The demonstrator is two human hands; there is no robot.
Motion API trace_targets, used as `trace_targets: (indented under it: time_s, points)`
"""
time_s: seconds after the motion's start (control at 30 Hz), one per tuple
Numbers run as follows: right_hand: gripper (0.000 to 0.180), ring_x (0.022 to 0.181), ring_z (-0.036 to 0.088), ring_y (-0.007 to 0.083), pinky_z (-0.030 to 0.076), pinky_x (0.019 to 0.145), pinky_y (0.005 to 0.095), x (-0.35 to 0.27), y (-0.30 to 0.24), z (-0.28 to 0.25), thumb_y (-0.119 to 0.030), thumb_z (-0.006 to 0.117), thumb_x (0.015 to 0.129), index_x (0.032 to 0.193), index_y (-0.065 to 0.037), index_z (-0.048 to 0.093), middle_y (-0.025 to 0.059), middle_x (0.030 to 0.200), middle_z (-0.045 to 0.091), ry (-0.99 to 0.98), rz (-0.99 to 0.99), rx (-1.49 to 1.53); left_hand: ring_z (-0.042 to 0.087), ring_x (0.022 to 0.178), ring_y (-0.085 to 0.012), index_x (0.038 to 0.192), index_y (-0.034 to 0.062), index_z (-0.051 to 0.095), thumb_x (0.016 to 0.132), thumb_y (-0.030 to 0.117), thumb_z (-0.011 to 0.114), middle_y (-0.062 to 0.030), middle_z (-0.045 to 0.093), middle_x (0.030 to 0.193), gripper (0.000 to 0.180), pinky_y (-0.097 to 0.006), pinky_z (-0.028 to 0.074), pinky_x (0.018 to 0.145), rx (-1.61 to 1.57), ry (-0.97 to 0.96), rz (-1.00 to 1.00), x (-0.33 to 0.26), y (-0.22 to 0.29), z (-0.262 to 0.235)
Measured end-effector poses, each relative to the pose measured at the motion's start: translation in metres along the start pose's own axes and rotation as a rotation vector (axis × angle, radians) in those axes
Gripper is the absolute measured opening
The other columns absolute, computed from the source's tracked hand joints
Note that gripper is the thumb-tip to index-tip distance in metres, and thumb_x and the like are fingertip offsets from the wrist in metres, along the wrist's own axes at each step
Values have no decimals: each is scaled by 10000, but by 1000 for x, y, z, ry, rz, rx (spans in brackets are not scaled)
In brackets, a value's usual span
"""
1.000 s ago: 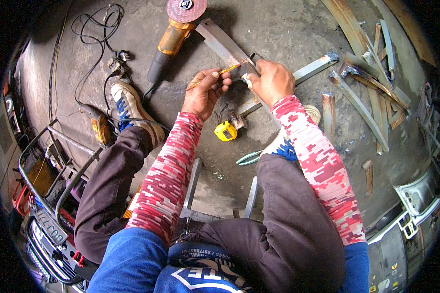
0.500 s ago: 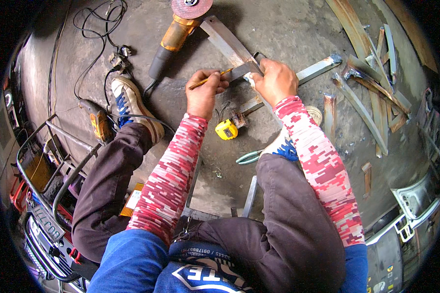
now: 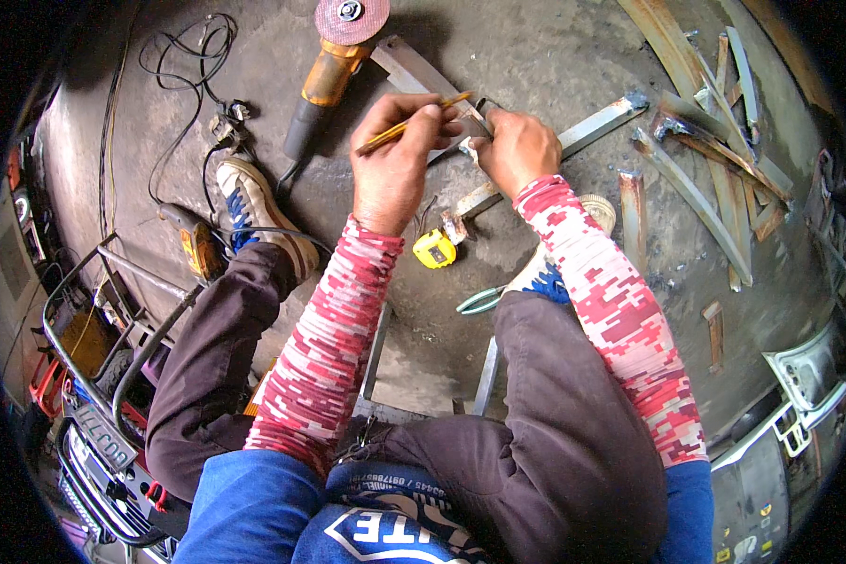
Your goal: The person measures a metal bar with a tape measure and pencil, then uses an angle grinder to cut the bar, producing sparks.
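In my left hand point(image 3: 399, 155) is a yellow pencil point(image 3: 397, 134), pinched between thumb and fingers. Its far end lies over a grey metal bar point(image 3: 418, 77) that slants across the floor. My right hand point(image 3: 520, 150) is closed at the near end of this bar, on a dark, flat piece that looks like a metal square; its blade is mostly hidden behind my hands. A second metal bar point(image 3: 597, 129) runs out to the right from under my right hand. Below my hands sits a yellow tape measure point(image 3: 434, 249).
An angle grinder point(image 3: 324, 80) with a reddish disc lies ahead on the left, near a tangled black cord point(image 3: 197, 70). Several metal offcuts point(image 3: 691, 197) are scattered at the right. Pliers point(image 3: 482, 301) rest beside my right shoe point(image 3: 545, 277). A metal-tube frame point(image 3: 146, 273) stands at left.
My left hand has moved forward with the pencil, whose far end is now farther forward and right, over the bar. My right hand stays near the bar's end, fingers closed.
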State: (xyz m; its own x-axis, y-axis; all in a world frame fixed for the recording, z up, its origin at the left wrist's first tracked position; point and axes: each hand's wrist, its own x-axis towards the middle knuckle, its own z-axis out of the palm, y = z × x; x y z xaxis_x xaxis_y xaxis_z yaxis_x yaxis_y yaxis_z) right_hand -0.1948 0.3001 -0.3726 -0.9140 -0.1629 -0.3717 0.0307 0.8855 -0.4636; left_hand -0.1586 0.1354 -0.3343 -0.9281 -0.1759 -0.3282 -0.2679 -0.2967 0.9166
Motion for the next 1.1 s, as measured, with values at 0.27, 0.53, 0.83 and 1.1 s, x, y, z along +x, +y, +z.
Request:
trace_targets:
  time_s: [0.27,0.53,0.83,1.1]
  points:
    - [298,924,720,405,559,829,514,0,1,2,-313,831,810,960,-74,737,186,937,745,5,-22,15,731,813,-167,1095,-38,682,1015,109,630,-102,752,968,175,-304,586,735,802,127,-136,-1,-30,-5]
    - [293,792,692,395,519,722,488,-21,24,-18,-317,799,836,923,-48,722,197,815,688,-174,-204,253,722,842,-166,1234,-2,657,1100,229,536,-122,756,1046,293,-285,554,745,312,91,32,-25,20,0]
    - [224,855,653,52,530,762,239,-122,147,-123,-229,698,1005,1140,-50,701,-9,946,715,-256,255,1012,674,892,-146,1180,18,653,1093,206,558,-76,723,1009,228,-296,538,805,570,254,-39,-73,-8,-58]
    - [205,873,704,150,607,719,327,-94,158,-99,-237,675,1035,1153,-70,679,37,1041,706,312,451,1497,572,1119,-384,1348,46,549,755,411,885,-187,594,1178,772,-484,482,950,1451,-250,14,-130,-54,-52]
